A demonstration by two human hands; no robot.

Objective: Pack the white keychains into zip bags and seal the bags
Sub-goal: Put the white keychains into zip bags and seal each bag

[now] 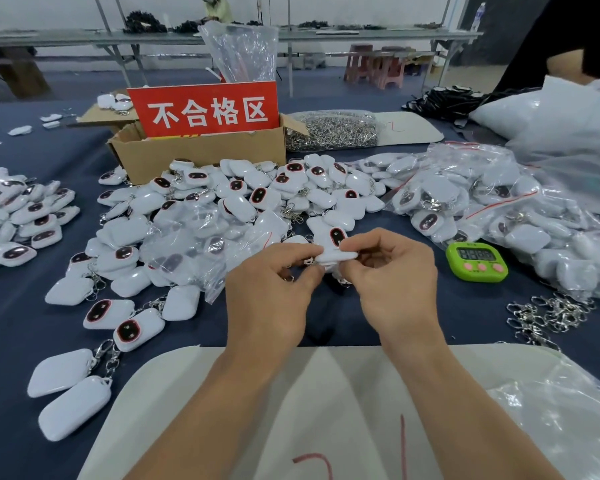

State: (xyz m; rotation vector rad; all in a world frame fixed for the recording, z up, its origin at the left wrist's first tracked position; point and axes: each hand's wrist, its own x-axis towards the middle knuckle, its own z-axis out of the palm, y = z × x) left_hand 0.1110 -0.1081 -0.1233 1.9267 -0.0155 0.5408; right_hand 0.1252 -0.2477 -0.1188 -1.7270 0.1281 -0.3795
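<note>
Seen from the head camera, both hands meet over the blue table (14, 327). The left hand (274, 285) and the right hand (397, 271) have their fingers curled in, each pinching an end of one white keychain (336, 255) held between them. Just behind it lies a heap of loose keychains (243, 199), with clear zip bags (201, 251) draped over its near side. A green timer (477, 261) sits just right of the right hand, and filled bags (465, 199) are piled beyond it.

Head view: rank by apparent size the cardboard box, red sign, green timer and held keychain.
1. cardboard box
2. red sign, close to it
3. green timer
4. held keychain, partly hidden, so unsure against the timer
</note>
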